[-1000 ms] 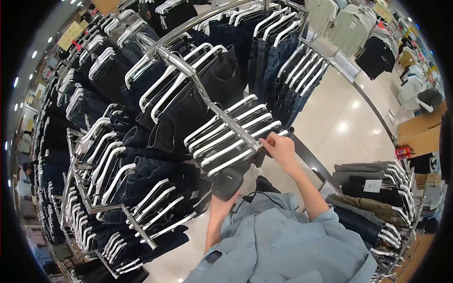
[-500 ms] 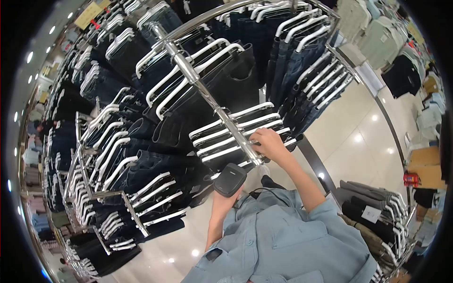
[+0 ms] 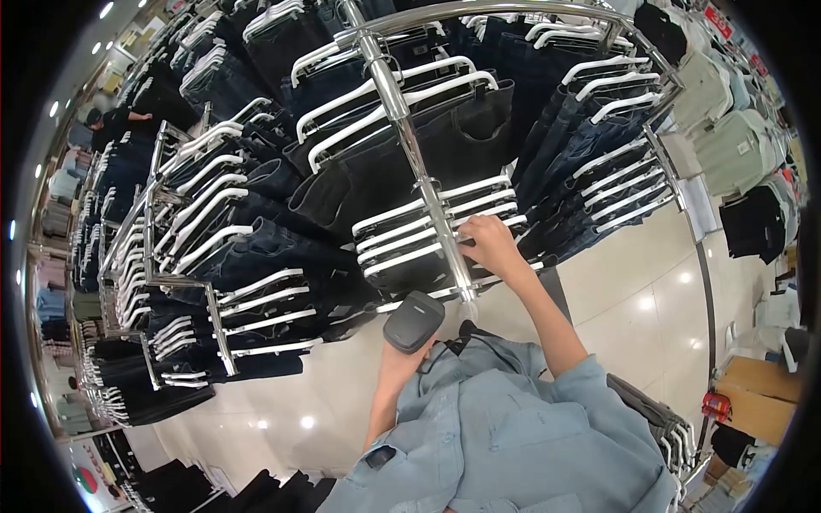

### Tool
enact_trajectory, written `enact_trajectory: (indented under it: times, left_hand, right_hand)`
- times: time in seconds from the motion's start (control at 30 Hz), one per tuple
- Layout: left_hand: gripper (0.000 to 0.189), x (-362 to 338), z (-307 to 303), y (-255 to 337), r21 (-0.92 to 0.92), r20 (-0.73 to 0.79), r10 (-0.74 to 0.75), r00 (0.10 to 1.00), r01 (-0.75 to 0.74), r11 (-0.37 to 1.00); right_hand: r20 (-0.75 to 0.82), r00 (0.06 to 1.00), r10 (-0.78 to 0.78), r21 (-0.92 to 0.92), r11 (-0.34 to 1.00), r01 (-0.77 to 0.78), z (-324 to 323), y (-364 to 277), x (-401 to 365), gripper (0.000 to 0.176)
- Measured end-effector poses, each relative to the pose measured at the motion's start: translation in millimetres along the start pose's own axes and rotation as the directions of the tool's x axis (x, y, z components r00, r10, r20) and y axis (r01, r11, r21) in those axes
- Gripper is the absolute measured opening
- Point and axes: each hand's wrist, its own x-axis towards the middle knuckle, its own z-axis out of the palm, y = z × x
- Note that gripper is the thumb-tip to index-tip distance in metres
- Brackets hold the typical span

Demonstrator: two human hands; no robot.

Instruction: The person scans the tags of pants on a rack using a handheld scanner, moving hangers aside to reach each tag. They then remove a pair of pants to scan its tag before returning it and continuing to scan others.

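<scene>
My right hand (image 3: pixel 487 244) is at the white hangers (image 3: pixel 398 244) beside the chrome bar (image 3: pixel 434 205), its fingers curled at one hanger. Dark trousers hang from these hangers below the bar. Lower left, my left hand (image 3: pixel 398 363) is behind a rounded black device (image 3: pixel 414 322); the device covers most of its fingers, and the hand appears closed around it. The device is left of the bar's lower end. Farther up the bar, black jeans (image 3: pixel 428 141) hang spread on a white hanger.
Another rack (image 3: pixel 214 329) of dark jeans stands at the left, with more jeans (image 3: pixel 560 141) at the upper right. Light garments (image 3: pixel 735 154) hang at the far right. Shiny tile floor (image 3: pixel 637 291) shows at right. A person (image 3: pixel 115 120) is far off at the upper left.
The view has shifted, with the left racks lower parts higher in the picture. My right hand remains at the hangers, slightly higher in view. My left hand stays with the black device.
</scene>
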Motion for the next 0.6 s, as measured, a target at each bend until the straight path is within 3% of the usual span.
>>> enact_trajectory:
  times: [0.3,0.37,0.6]
  left_hand:
    - [0.011,-5,8,-7,0.004,-0.043,-0.04,0.998,0.04,0.999]
    - [0.011,-7,7,-7,0.001,-0.052,-0.048,0.997,0.048,0.999]
    - [0.01,-14,6,-3,0.018,-0.097,-0.101,0.99,0.104,0.994]
  right_hand:
    - [0.007,1.0,0.017,0.086,0.996,-0.017,-17,-5,-23,0.036]
    - [-0.048,0.997,-0.054,0.01,0.998,0.055,-24,-7,-33,0.04]
    - [-0.034,0.999,-0.027,0.038,0.999,0.028,-38,-25,-48,0.044]
